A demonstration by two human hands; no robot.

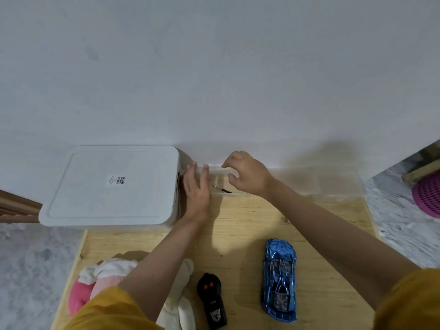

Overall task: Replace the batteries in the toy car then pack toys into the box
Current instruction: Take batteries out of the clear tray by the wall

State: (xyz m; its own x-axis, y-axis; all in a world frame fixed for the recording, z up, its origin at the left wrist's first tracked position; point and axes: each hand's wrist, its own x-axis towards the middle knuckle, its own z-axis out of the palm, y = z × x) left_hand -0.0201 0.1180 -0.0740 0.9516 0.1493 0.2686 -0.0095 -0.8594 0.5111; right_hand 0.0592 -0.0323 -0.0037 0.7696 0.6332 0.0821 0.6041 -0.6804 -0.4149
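Note:
A shiny blue toy car lies on the wooden table at the front right. Left of it sits a black remote control with two red buttons. A pink and white plush toy lies at the front left, partly hidden by my left arm. A clear plastic case stands at the table's far edge by the wall, with a thin dark tool inside. My left hand presses flat against the case's left end. My right hand pinches the case's top edge with curled fingers.
A large white lidded box stands at the back left, touching the wall. A second clear container sits at the back right. Grey marbled floor surrounds the table, and a purple basket is at the far right.

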